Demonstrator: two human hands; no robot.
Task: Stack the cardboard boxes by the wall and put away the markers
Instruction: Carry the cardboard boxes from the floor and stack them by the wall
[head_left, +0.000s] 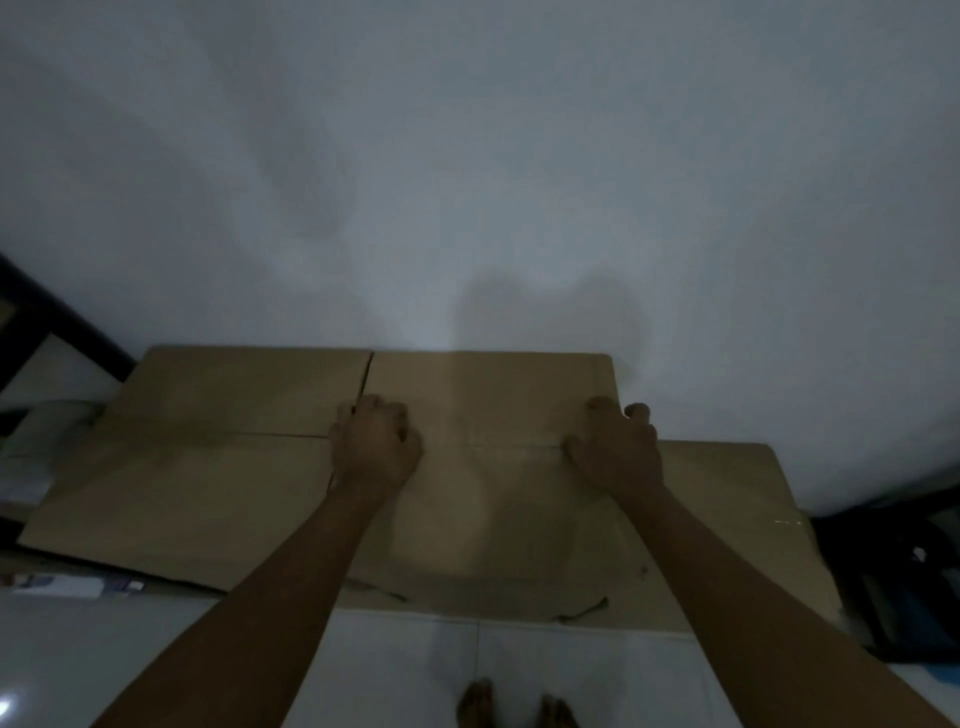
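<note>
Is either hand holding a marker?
No. Both the left hand and the right hand rest on the flattened cardboard leaning against the wall.

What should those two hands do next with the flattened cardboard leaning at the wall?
Probably press it flush to the wall and let go. Both the left hand and right hand rest on the flattened cardboard box, which already stands upright on the tiled floor.
</note>
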